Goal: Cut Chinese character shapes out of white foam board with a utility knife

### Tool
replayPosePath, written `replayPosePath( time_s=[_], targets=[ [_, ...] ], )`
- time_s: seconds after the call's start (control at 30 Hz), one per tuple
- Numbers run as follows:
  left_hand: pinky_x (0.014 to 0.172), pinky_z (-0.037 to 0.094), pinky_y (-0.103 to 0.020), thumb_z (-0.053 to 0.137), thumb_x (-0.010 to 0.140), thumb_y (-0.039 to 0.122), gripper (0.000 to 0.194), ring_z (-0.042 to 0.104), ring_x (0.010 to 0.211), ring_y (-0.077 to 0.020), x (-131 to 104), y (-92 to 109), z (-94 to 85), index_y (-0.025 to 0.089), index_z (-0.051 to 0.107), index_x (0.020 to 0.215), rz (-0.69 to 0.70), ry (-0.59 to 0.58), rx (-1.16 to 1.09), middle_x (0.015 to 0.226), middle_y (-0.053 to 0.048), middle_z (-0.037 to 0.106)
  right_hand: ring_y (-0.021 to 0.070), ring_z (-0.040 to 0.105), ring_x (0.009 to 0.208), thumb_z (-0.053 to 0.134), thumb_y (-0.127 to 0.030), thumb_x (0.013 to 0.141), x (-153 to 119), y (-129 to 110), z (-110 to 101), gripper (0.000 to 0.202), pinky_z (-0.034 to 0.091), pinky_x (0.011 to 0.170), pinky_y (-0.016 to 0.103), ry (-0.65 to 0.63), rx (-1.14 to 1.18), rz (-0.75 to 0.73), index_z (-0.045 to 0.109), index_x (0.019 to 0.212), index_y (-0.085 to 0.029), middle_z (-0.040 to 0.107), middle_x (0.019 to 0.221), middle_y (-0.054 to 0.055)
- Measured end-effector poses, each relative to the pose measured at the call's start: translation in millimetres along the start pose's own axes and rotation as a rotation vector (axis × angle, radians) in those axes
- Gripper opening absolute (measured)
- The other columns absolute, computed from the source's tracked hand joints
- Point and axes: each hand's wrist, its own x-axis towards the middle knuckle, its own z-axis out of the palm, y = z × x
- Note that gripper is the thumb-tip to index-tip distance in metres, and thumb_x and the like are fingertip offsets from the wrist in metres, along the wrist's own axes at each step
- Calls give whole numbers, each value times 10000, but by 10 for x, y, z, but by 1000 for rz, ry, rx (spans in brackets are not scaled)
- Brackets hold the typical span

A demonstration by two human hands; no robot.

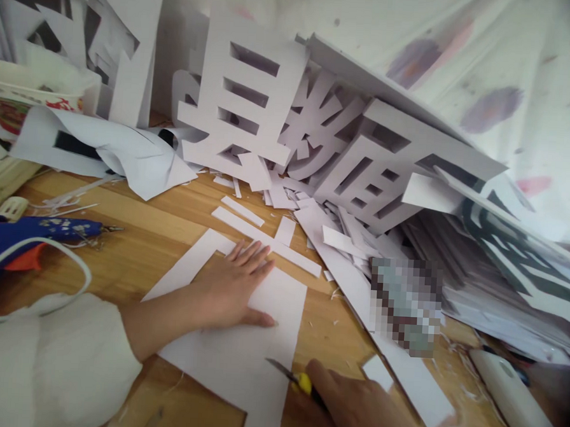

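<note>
My left hand (231,287) lies flat on a white foam board piece (229,357), fingers stretched out and thumb apart. The board has cut-out notches at its upper left and lower edge, and it rests on the wooden table (170,214). In my right hand (352,398) is a utility knife (302,381) with yellow on its handle. Its blade points up and left, over the board's lower right part; whether the tip touches the board I cannot tell. Just beyond my left fingertips lies a narrow white strip (269,241).
A blue glue gun (36,229) with a white cord lies at left, near a paper tub (37,95). Cut white characters (243,90) lean along the back. Scraps, a long white strip (392,346) and stacked sheets (435,259) crowd the right, beside a blurred-out patch.
</note>
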Motion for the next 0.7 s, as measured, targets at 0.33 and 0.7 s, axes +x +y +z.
replayPosePath(
  time_s=[0.33, 0.7],
  targets=[
    [1098, 39, -424, 281, 919, 497, 580, 94, 1363, -218, -122, 165, 17, 130, 315, 1366, 93, 16, 22, 1463, -97, 200, 168, 648, 532, 551, -199, 817, 125, -272, 27, 64, 294, 381, 253, -47, 0, -50, 517, 764, -190, 671, 674, -13],
    [1094, -2, -444, 266, 840, 650, 754, 81, 1363, -239, -157, 135, 93, 134, 259, 1390, 134, 54, 0, 1464, -112, 168, 195, 642, 504, 541, -143, 791, 163, -334, -66, 68, 199, 349, 280, -140, -109, -43, 505, 772, -197, 665, 655, -3]
  ],
)
